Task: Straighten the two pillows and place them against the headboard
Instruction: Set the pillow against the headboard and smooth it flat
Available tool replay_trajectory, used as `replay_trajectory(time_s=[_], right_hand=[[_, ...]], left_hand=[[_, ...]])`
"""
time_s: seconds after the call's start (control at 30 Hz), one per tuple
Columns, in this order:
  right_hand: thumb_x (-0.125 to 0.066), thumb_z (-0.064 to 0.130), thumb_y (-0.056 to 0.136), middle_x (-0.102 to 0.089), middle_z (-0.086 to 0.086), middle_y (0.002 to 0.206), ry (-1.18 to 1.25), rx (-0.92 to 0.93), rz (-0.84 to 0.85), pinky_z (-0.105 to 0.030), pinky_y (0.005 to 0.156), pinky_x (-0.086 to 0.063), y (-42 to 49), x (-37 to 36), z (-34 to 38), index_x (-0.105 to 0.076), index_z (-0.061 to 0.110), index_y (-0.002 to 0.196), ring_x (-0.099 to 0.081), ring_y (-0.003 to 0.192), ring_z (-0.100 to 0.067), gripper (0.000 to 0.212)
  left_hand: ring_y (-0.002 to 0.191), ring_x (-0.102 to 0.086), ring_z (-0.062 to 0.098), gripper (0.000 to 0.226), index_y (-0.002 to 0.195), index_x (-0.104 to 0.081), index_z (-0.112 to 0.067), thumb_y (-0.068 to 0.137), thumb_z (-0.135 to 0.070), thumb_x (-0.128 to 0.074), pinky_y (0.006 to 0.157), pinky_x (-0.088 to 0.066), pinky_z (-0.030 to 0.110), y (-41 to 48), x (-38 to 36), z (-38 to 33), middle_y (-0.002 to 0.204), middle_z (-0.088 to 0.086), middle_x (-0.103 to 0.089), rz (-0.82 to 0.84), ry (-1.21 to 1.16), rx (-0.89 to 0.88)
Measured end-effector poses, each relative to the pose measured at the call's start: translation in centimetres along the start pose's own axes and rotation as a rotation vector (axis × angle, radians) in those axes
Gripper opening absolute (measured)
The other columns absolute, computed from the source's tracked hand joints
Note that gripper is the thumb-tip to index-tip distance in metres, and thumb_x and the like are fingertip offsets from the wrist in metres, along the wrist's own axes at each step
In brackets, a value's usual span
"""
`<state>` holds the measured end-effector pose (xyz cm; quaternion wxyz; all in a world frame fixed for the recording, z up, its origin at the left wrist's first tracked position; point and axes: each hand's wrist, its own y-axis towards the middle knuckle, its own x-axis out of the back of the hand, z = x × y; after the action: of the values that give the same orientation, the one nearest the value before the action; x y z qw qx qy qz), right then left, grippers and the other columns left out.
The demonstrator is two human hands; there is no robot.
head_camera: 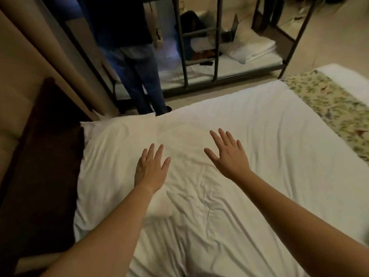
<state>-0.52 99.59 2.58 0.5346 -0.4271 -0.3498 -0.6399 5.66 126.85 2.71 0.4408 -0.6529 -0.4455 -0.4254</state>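
A white pillow (pixel 107 166) lies along the head edge of the bed (pixel 269 146), touching the dark headboard (pixel 50 166). The left hand (pixel 151 168) rests flat on the pillow, fingers straight. The right hand (pixel 227 154), fingers spread, is over the wrinkled cover just beside it. A patterned runner (pixel 329 108) crosses the foot end.

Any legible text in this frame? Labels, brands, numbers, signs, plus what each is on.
None readable.
white pillow and duvet: plain fabric, no tag or print showing.
bed runner: leaf pattern only, no lettering.
laptop on the bunk bed: too dark and small to tell whether it carries any logo.
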Motion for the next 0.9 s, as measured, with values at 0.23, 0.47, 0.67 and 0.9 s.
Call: replay_trajectory(time_s=[0.23,0.47,0.67,0.9], right_hand=[[-0.021,0.074,0.098,-0.009,0.004,0.17,-0.02,0.005,0.036,-0.053,0.124,-0.014,-3.5,5.1,-12.6,-0.006,0.041,0.16,-0.005,0.156,-0.022,0.072],[-0.017,0.075,0.097,-0.009,0.003,0.17,-0.042,0.155,0.093,-0.054,0.124,-0.012,-5.7,7.8,-16.8,-0.005,0.041,0.16,-0.003,0.156,-0.022,0.073],[-0.016,0.076,0.097,-0.006,0.002,0.17,-0.041,0.29,0.145,-0.053,0.125,-0.008,-6.7,8.0,-13.9,-0.004,0.04,0.16,-0.001,0.156,-0.022,0.074],[-0.015,0.076,0.096,-0.002,0.003,0.171,-0.098,0.415,0.189,-0.053,0.125,-0.005,-9.5,6.9,-8.4,-0.001,0.042,0.16,0.002,0.156,-0.022,0.073]], left_hand=[[0.161,0.0,0.022,0.066,0.165,-0.011,-0.04,0.105,-0.064,-0.021,0.13,-0.017,0.046,-2.8,-3.0,-12.6,0.176,-0.006,-0.002,-0.031,0.025,-0.002],[0.162,0.0,0.023,0.066,0.165,-0.01,-0.041,0.105,-0.065,-0.021,0.129,-0.018,0.046,-10.3,-4.4,-18.0,0.176,-0.005,-0.005,-0.089,0.006,0.147],[0.161,-0.001,0.024,0.065,0.165,-0.01,-0.042,0.105,-0.065,-0.022,0.129,-0.017,0.048,-15.9,-3.3,-17.6,0.176,-0.004,-0.005,-0.15,-0.037,0.297],[0.161,0.004,0.022,0.064,0.165,-0.007,-0.043,0.106,-0.063,-0.021,0.131,-0.011,0.047,-21.9,-2.0,-15.1,0.176,-0.005,-0.001,-0.261,-0.086,0.341]])
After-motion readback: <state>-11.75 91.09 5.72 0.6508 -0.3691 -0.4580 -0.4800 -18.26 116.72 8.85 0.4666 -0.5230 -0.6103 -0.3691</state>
